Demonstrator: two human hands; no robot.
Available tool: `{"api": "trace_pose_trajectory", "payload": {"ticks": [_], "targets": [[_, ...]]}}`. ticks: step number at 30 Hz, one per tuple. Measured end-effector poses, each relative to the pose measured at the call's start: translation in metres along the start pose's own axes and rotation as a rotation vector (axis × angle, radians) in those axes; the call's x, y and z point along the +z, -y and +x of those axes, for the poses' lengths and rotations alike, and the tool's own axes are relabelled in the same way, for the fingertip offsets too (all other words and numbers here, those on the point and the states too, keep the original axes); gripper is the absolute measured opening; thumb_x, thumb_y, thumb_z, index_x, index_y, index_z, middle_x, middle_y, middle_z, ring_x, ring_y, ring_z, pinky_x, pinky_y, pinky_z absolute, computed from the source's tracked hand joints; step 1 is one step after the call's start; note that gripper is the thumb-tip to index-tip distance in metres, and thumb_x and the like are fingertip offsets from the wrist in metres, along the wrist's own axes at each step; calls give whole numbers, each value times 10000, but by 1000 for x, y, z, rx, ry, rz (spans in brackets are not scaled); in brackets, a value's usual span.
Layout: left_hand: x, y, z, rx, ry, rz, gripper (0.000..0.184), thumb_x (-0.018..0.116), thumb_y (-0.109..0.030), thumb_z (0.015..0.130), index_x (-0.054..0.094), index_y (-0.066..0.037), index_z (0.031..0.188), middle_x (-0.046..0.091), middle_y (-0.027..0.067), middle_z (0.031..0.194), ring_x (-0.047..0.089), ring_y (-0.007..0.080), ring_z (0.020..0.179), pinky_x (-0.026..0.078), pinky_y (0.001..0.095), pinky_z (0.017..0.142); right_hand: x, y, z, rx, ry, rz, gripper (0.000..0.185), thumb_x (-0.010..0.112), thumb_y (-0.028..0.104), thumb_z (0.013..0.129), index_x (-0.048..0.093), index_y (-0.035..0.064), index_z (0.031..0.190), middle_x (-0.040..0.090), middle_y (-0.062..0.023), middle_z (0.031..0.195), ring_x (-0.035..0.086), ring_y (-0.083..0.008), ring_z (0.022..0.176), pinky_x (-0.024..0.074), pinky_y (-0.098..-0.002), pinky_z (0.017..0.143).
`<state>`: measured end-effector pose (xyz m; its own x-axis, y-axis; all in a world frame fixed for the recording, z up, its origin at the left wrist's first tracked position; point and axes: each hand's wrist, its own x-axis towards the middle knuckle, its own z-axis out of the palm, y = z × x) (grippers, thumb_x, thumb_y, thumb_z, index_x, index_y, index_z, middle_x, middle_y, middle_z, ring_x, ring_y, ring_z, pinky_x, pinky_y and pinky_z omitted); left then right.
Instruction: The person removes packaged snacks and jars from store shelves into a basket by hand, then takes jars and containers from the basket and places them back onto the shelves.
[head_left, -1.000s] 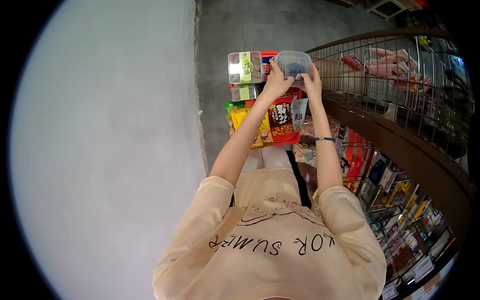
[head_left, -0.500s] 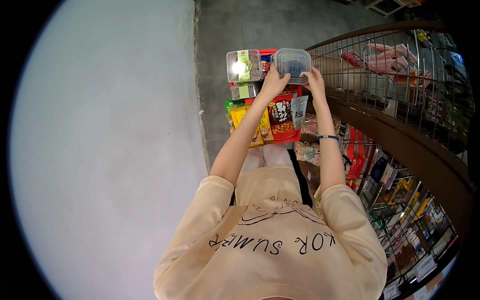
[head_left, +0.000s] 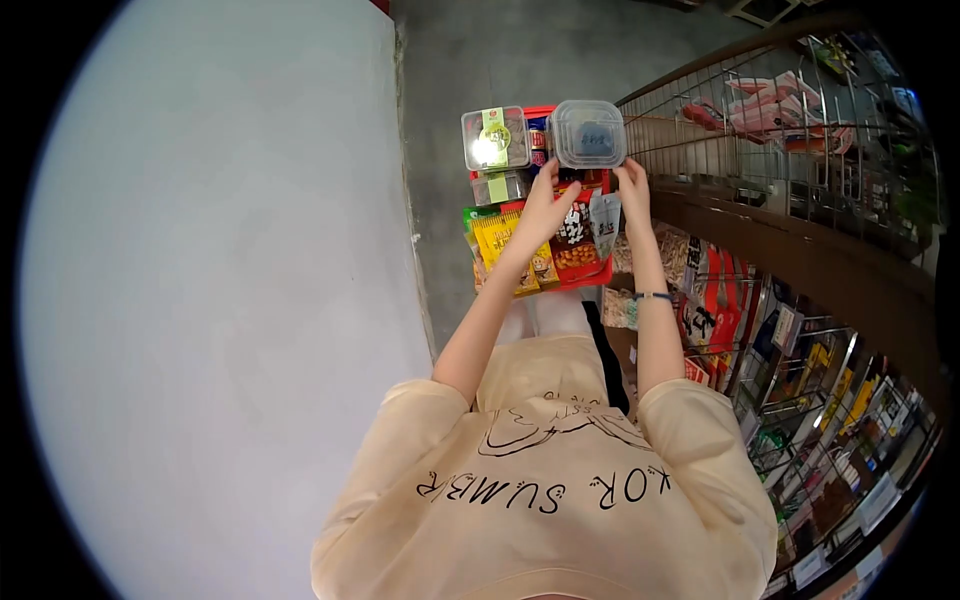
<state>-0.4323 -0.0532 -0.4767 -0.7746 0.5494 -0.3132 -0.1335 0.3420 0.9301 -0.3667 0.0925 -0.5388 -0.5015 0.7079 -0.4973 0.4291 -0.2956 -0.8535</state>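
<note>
A clear square plastic container (head_left: pixel 588 125) with a dark label sits at the far right of a group of packed goods. My left hand (head_left: pixel 546 208) is just below its near left corner, thumb and fingers apart, above the snack packets. At the near right corner is my right hand (head_left: pixel 632 192), fingers extended; whether they touch the container I cannot tell. A clear box with a green label (head_left: pixel 490 138) stands left of the container, with a smaller box (head_left: pixel 498 187) below it. Nearer me lie yellow snack packets (head_left: pixel 492 240) and a red nut packet (head_left: pixel 574 258).
A pale wall (head_left: pixel 220 300) fills the left side. On the right runs a wire shelf rack (head_left: pixel 730 130) with a brown frame, holding pink packages (head_left: pixel 780 110). Red packages (head_left: pixel 722 300) hang lower down. Grey floor (head_left: pixel 520 50) lies beyond the goods.
Both hands have drawn back towards me from the clear container, and the left thumb has come off it. The container stays in its spot by the boxes.
</note>
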Motion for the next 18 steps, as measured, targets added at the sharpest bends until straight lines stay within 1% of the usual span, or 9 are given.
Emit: {"api": "trace_pose_trajectory", "payload": {"ticks": [3, 6, 8, 9, 10, 13, 15, 16, 18], "targets": [[-10, 2, -49, -87, 115, -69, 444, 526, -170, 864, 375, 7, 1243, 491, 141, 1195, 466, 195, 1116, 390, 298, 903, -7, -23, -35, -57, 9, -45, 446, 556, 195, 810, 434, -6, 1190, 503, -153, 1165, 503, -221, 1049, 386, -307, 889], [-23, 46, -100, -105, 220, -141, 378, 509, -141, 873, 418, -12, 1217, 544, 122, 1125, 514, 186, 1056, 415, 280, 861, -17, -59, -79, -104, 16, -82, 435, 549, 174, 816, 423, 5, 1197, 496, -161, 1170, 505, -226, 1041, 393, -312, 884], [-39, 67, -130, -134, 316, -55, 371, 501, -152, 875, 425, -7, 1209, 551, 134, 1115, 530, 194, 1038, 426, 287, 849, -25, -93, -107, -133, -9, -125, 420, 536, 153, 821, 418, 5, 1196, 504, -158, 1157, 511, -223, 1030, 402, -309, 876], [-50, 68, -143, -116, 336, -49, 371, 501, -152, 875, 425, -7, 1209, 551, 134, 1115, 530, 194, 1038, 426, 287, 849, -29, -100, -124, -85, -13, -94, 403, 533, 144, 822, 428, 4, 1185, 511, -154, 1146, 515, -222, 1024, 405, -310, 874], [-62, 69, -156, -109, 384, 66, 376, 498, -167, 873, 427, -5, 1204, 552, 140, 1111, 534, 202, 1032, 425, 293, 849, -32, -107, -142, -41, -14, -65, 386, 529, 135, 823, 438, 2, 1174, 519, -150, 1136, 519, -221, 1019, 408, -310, 872], [-95, 69, -182, -73, 477, 272, 394, 496, -198, 864, 428, 0, 1197, 552, 147, 1102, 539, 217, 1022, 421, 306, 855, -43, -171, -170, -98, -20, -104, 364, 532, 150, 818, 475, 10, 1149, 547, -138, 1087, 533, -216, 996, 414, -312, 865], [-116, 73, -189, -48, 519, 370, 407, 498, -213, 857, 427, 2, 1194, 551, 148, 1098, 540, 224, 1018, 418, 312, 861, -44, -209, -185, 43, 12, -157, 355, 537, 178, 809, 507, 14, 1123, 570, -140, 1058, 544, -227, 993, 413, -314, 868], [-125, 77, -193, -67, 565, 278, 402, 506, -210, 850, 431, 3, 1182, 549, 158, 1101, 532, 239, 1029, 409, 329, 872, -43, -215, -196, 33, 3, -152, 355, 537, 178, 809, 507, 14, 1123, 570, -140, 1058, 544, -227, 993, 413, -314, 868], [-144, 81, -204, -81, 613, 186, 397, 514, -207, 843, 436, 5, 1170, 546, 168, 1104, 524, 254, 1041, 400, 345, 883, -39, -229, -218, 157, 44, -391, 369, 538, 205, 803, 515, 8, 1114, 579, -155, 1055, 546, -243, 1009, 408, -312, 874]]}}
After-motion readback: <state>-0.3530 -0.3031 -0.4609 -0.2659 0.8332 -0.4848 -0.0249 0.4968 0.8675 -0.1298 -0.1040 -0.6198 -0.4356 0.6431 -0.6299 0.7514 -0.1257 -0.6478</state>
